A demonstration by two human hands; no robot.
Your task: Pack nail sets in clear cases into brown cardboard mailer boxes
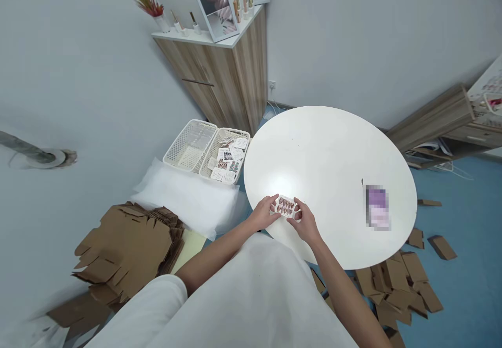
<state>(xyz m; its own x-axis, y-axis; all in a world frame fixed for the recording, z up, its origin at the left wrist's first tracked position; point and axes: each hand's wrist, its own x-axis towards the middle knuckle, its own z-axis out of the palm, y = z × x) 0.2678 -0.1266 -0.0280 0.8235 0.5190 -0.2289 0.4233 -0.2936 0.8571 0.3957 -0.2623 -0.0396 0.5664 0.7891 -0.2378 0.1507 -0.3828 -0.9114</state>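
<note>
A small white card carries two rows of shiny pinkish-brown press-on nails. It is held just above the near edge of the round white table. My left hand grips the card's left edge between thumb and fingers. On the opposite side, my right hand pinches the right edge. The nails face up toward me. Left of the table, a white basket holds several similar nail cards and white labels.
A second white basket stands beside the filled one. Flattened cardboard is piled at the left, near white sheeting. A blurred purple item lies on the table's right side. Small cardboard boxes cover floor at the right. A wooden cabinet stands behind.
</note>
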